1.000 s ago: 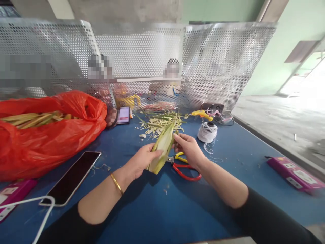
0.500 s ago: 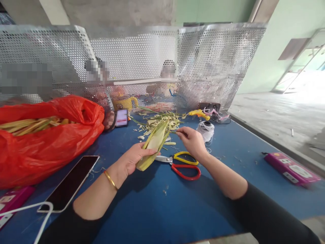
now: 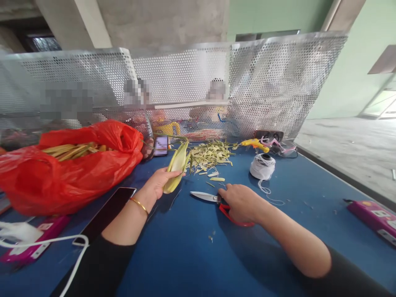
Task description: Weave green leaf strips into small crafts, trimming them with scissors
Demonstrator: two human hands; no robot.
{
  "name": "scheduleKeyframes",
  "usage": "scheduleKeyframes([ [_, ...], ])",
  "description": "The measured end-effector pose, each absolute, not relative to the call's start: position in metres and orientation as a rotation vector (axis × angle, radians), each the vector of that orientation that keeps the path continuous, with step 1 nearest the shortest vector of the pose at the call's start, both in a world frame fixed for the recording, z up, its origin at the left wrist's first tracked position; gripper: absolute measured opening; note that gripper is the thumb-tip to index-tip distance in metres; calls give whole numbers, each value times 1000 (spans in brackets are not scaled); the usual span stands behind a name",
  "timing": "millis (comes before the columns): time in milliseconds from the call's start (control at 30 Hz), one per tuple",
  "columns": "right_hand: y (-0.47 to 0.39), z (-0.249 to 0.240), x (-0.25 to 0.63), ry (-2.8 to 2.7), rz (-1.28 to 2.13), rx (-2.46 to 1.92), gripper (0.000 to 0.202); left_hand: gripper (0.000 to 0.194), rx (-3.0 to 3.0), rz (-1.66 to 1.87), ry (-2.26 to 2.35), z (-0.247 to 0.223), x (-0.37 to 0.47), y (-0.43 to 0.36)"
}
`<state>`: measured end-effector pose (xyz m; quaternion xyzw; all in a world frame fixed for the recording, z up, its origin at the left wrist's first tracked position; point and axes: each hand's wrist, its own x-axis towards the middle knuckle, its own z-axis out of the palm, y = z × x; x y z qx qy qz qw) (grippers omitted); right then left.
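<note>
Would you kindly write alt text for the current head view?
A person's left hand holds pale green leaves while the right hand partly covers red-handled scissors on a blue table. Beyond are plant scraps, with a red bag to the left and white string to the right.

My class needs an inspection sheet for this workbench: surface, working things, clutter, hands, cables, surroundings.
Surface: blue tabletop, small scraps on it.
Working things: green husk, held; scissors, blade end pointing left.
Clutter: trimmings heap, red bag of stalks, spool of white string, dark-screened phone.
Hands: left hand grips the green husk; right hand is at the scissors' handles, its grasp partly hidden.
Cables: white cable at lower left, near a purple power strip.
Surroundings: perforated metal screen behind; green wall at right.
</note>
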<state>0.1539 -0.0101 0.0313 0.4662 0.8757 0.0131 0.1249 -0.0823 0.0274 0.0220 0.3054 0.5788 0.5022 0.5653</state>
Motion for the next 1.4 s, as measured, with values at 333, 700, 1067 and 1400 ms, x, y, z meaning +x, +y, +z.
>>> scheduleKeyframes([
  [333,10,24,158,2547,-218,1810,30,13,746,1206,1394,20,-79,27],
  [700,6,20,147,2063,-2955,1461,22,10,757,1209,1418,17,-73,25],
  [1067,3,21,145,1735,-3143,1372,33,15,791,1195,1380,17,-65,21],
  [1400,-6,27,142,1650,-3243,1291,49,16,803,1202,1386,17,-63,22],
])
